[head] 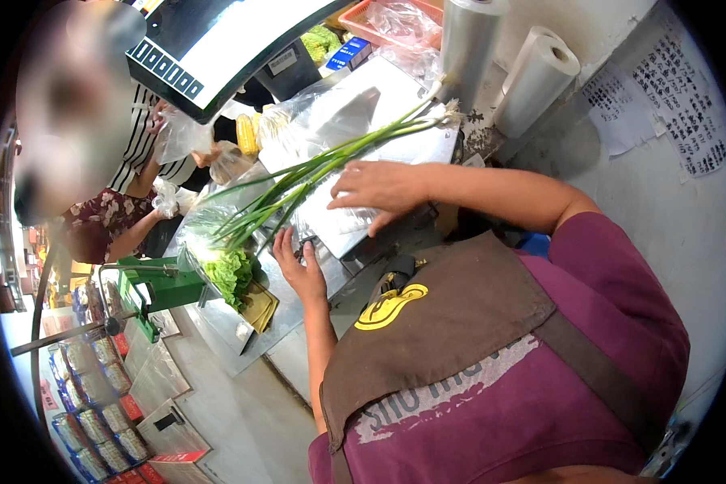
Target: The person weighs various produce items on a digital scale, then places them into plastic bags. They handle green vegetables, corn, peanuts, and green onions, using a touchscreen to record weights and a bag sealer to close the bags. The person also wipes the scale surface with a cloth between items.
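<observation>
A bunch of green onions [339,160] lies slantwise across a bright weighing plate [314,215] and clear plastic bags [339,115]. Its white root ends point to the upper right. My right hand [381,190] hovers over the plate beside the stalks, fingers spread and slightly blurred, holding nothing I can see. Below the leaf tips is my left hand [299,263], with fingers apart and no object in its grasp. A small black part shows behind its fingers. To its left sits leafy green lettuce [227,272], partly under clear plastic, beside a folded yellowish-brown piece [260,307].
Yellow corn [247,134] sits beyond the plate. A monitor [196,109] overhangs the counter. Plastic rolls [538,85] stand at right, an orange basket [351,19] at the back. A green bag-sealing device [157,278] is at left. Across the counter, people handle plastic bags [181,139].
</observation>
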Tool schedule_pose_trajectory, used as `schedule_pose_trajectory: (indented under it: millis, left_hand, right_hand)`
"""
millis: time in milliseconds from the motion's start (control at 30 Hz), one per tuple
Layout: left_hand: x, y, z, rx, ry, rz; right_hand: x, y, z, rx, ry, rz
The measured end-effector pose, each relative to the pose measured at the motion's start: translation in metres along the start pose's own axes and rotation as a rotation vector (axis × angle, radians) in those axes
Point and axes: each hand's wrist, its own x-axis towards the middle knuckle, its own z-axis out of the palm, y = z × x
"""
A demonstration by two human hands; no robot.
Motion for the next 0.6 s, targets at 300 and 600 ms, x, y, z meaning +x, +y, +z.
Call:
schedule_pose_trajectory:
  millis: [300, 600]
  left_hand:
    - [-0.029, 0.031, 0.012, 0.009, 0.107, 0.339]
    - [-0.027, 0.047, 0.027, 0.156, -0.087, 0.413]
  right_hand:
    - [-0.003, 0.014, 0.003, 0.337, -0.001, 0.362]
    - [-0.026, 0.012, 0.018, 0.19, 0.025, 0.227]
